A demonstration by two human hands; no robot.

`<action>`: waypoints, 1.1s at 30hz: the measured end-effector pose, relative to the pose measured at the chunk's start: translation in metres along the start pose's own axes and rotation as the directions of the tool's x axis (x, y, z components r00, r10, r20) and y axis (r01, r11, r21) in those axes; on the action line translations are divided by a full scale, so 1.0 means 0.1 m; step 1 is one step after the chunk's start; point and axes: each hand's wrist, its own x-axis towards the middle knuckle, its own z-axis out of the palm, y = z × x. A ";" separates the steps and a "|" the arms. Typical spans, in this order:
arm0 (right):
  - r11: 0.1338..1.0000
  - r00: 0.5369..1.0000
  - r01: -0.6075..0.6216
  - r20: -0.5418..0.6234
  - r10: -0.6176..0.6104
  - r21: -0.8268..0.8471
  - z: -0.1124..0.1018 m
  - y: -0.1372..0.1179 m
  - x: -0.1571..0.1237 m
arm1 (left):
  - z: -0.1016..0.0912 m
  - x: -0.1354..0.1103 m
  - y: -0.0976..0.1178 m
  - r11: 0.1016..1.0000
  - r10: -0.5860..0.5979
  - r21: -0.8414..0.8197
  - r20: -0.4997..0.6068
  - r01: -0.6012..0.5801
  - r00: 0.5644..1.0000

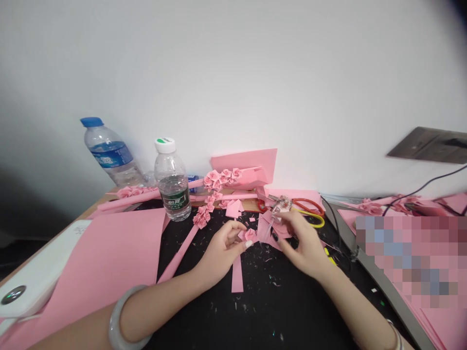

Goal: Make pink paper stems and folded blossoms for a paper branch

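In my left hand point(228, 245) a small folded pink paper flower point(249, 235) is pinched between thumb and fingers. My right hand point(301, 238) is curled just right of it, fingertips at a small pale patterned thing point(282, 206) with a translucent strip point(269, 229) hanging down; I cannot make out what it is. Pink paper pieces point(263, 221) lie under and behind that hand. Red-handled scissors point(309, 206) and a yellow handle loop point(315, 219) are behind it. Below my left hand a pink paper strip point(237, 277) lies on the black surface.
A water bottle with a white cap point(172, 187) stands at left, beside a blue-capped bottle point(109, 150) tilted against the wall. Rolled pink paper stems with flowers point(204, 214) lie around. Pink sheets point(124, 253) and a white device point(44, 267) are left; a dark cable point(337, 228) runs right.
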 end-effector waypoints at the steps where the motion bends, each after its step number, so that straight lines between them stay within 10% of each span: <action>1: 0.999 0.998 0.014 0.058 -0.017 0.046 0.02 -0.06 -0.01 | 0.01 0.00 0.00 1.000 0.001 0.002 0.017 -0.001 1.000; 13: 0.862 0.962 -0.239 0.233 0.145 0.447 0.29 -0.23 -0.09 | 0.05 -0.04 0.03 0.999 -0.034 -0.011 0.142 0.036 0.989; 33: 0.842 0.963 -0.264 0.184 0.198 0.470 0.38 -0.23 -0.13 | 0.04 -0.05 0.03 0.998 -0.035 0.055 0.156 0.026 0.987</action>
